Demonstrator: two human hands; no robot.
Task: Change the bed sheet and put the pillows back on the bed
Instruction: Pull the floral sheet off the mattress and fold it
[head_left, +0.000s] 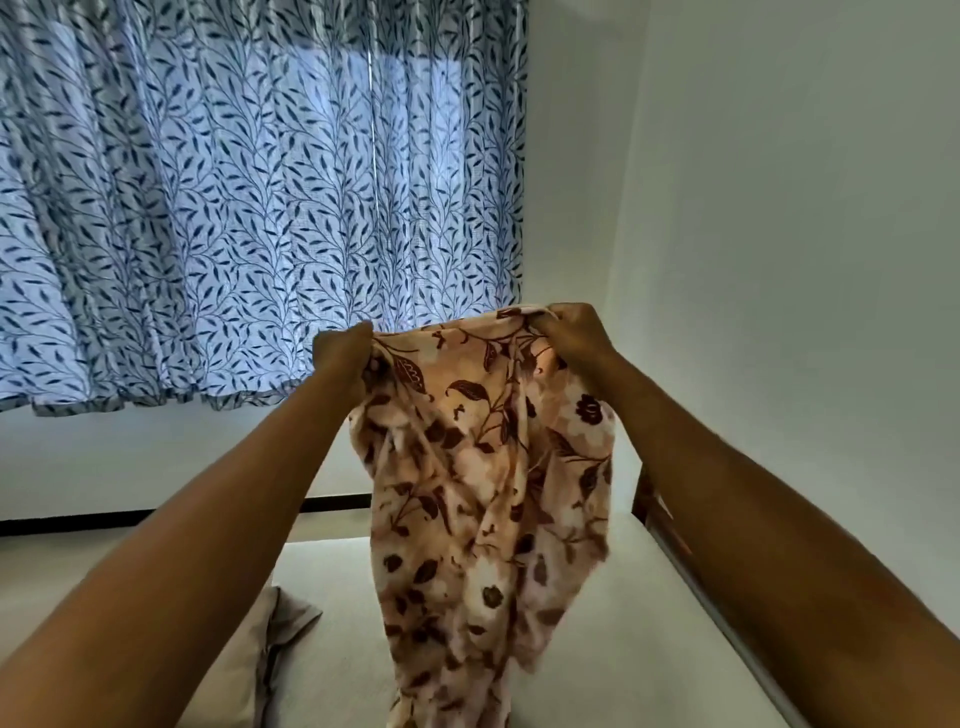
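A cream bed sheet (488, 493) with a brown flower and leaf print hangs bunched in front of me, held up at arm's length. My left hand (345, 351) grips its upper left edge. My right hand (571, 332) grips the upper right edge, a short span of cloth stretched between the two. The sheet's lower part trails down onto the bare pale mattress (623, 649). A beige pillow (254, 654) lies at the mattress's left side, partly behind my left forearm.
A wooden bed frame rail (670, 525) runs along the right side against the white wall (779, 234). A leaf-patterned blue and white curtain (234, 208) covers the window ahead. A dark skirting strip (332, 503) runs along the foot of the far wall.
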